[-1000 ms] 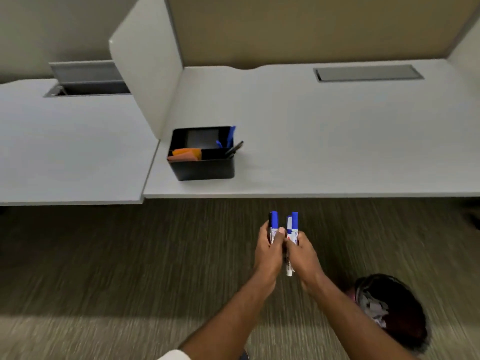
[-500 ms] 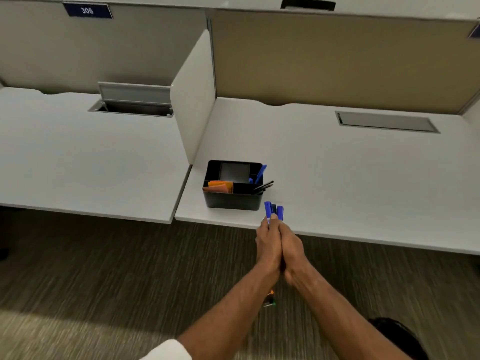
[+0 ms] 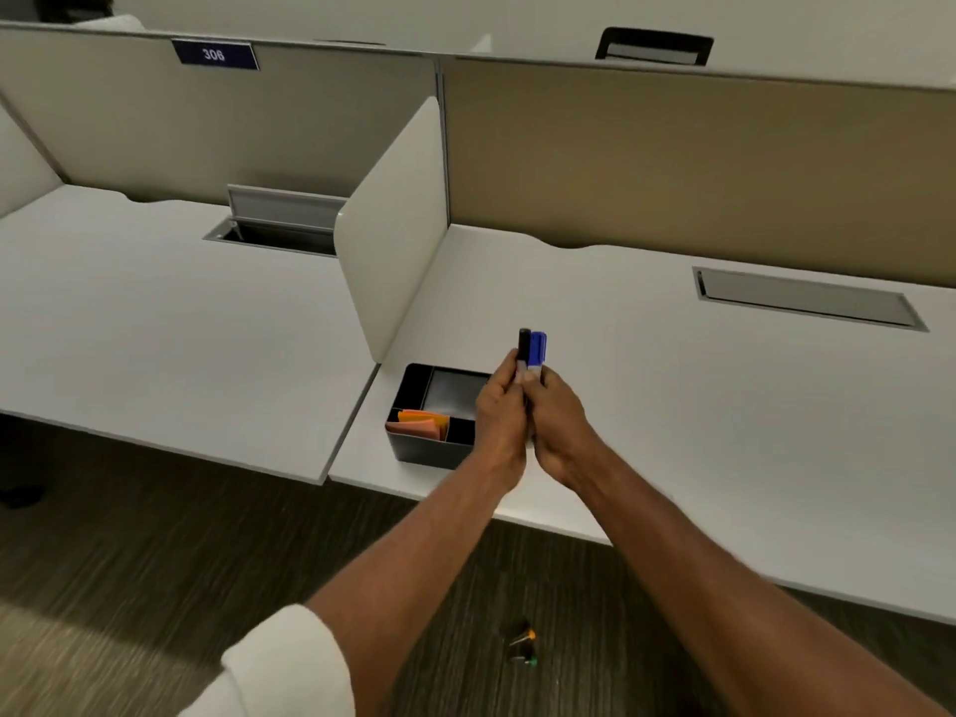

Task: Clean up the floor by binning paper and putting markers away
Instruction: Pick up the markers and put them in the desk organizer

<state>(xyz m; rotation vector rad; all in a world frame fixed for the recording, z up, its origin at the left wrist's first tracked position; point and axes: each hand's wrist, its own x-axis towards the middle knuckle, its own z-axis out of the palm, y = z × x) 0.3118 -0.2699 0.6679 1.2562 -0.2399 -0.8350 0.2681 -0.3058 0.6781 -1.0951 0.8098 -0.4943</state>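
Observation:
Both my hands are pressed together around a bunch of markers [image 3: 533, 349], whose blue and black caps stick up above my fingers. My left hand [image 3: 501, 421] and my right hand [image 3: 556, 424] hold them upright over the right end of a black desk organiser [image 3: 414, 445]. The organiser sits on the white desk [image 3: 672, 385] near its front edge and holds orange sticky notes [image 3: 421, 422] in its front compartment. My hands hide its right compartment. Two more markers [image 3: 521, 648], with orange and green tips, lie on the carpet below.
A white divider panel [image 3: 393, 235] stands upright just left of the organiser, between the two desks. A closed cable hatch [image 3: 807, 298] sits at the right desk's back, and an open one [image 3: 279, 225] on the left desk. Dark striped carpet [image 3: 155, 551] runs under the desks.
My hands have risen from floor level and moved forward with the markers, from in front of the desk edge to above the organiser. The view has tilted up and the bin has left the frame.

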